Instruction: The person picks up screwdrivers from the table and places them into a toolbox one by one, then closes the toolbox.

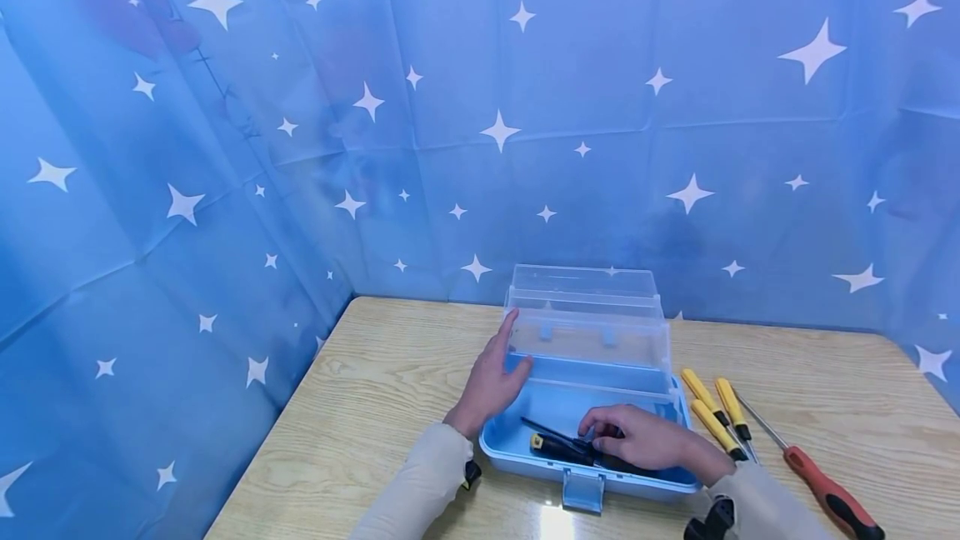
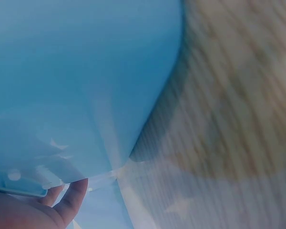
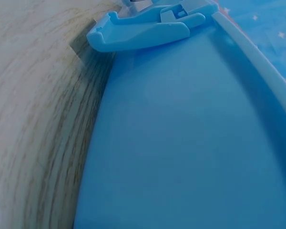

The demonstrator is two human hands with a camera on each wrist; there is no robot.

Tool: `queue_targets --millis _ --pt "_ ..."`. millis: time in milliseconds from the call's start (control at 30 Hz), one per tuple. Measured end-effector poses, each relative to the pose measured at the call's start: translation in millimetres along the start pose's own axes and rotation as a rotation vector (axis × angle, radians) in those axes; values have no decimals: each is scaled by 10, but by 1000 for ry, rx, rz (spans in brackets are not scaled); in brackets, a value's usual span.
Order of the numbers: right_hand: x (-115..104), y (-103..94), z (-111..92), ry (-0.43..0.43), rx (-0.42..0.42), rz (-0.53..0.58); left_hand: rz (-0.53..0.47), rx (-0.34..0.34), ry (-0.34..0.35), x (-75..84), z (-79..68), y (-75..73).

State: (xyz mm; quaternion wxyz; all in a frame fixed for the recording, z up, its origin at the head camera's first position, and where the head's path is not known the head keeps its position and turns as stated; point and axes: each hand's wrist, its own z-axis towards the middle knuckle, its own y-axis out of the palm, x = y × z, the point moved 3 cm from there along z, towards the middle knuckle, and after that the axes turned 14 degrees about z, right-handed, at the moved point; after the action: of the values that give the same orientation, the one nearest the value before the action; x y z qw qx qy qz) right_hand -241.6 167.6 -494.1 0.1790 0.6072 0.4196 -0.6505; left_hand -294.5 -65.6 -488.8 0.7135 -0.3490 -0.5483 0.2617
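- Left hand (image 1: 489,382): fingers straight, thumb spread, at the left edge of the open blue toolbox (image 1: 555,407).
- Black-handled tools (image 1: 561,449): inside the toolbox, near its front.
- Right hand (image 1: 639,438): fingers bent over those tools; gripping or not, I cannot tell.

The right hand (image 1: 637,437) is hiding parts of the dark tools (image 1: 558,448); in the left wrist view, the lower edge is cropping the left hand (image 2: 38,210) and the tabletop (image 2: 243,95) is showing blurred

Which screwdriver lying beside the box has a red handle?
The rightmost screwdriver; the other three screwdrivers out there have yellow handles and lie nearer the blue box.
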Motion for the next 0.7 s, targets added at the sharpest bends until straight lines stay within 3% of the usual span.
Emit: queue_targets --millis 700 --pt "-47 -29 -47 -39 56 20 4 10 14 1 6 12"
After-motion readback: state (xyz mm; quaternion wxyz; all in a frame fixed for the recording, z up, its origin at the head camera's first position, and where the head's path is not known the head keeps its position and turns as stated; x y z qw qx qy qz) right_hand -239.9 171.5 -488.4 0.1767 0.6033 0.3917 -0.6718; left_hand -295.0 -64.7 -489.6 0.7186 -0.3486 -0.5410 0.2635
